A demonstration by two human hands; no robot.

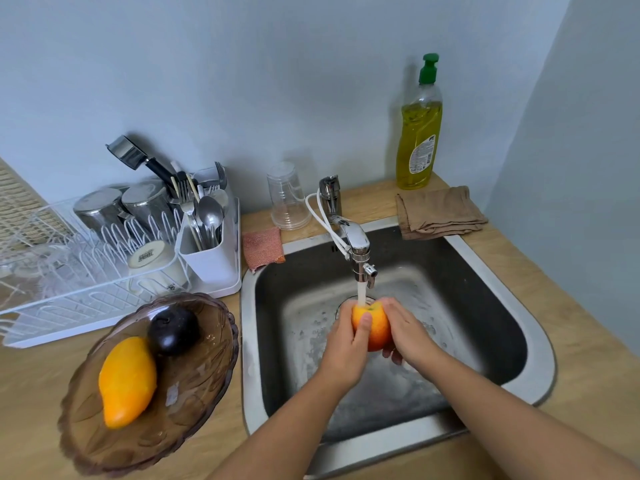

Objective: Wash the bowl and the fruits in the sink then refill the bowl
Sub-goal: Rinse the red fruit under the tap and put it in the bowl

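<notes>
Both hands were round the apple [375,329], which sat over the middle of the sink [540,358], right under the stream of water [361,295] from the tap [353,237]. The left hand [344,344] gripped it with the thumb laid across the front. The right hand [407,336] cupped the far side with its fingers curled underneath.

To rinse it well, I would turn the apple slowly between the palms so that every side passed under the stream, and rub the dimple at the top, where the water landed and dirt is likely to lodge. Wet, smooth skin probably slips, so a firm two-handed hold low in the basin seemed wise, which would also limit splashing.

The bowl [194,407] stood on the wooden tabletop [34,393] just left of the sink, with a mango [126,382] and a dark plum [173,330] in it, touching each other. By my reading, the apple was the last fruit to be washed before refilling.

The apple was round and glossy, red-orange fading to yellow at the top. The bowl looked like brown tinted glass with a scalloped rim and leaf-like ribs. The mango was a smooth, pointed oval, and the plum was nearly black and shiny. The sink was dull steel with rounded corners and a wet bottom.
</notes>
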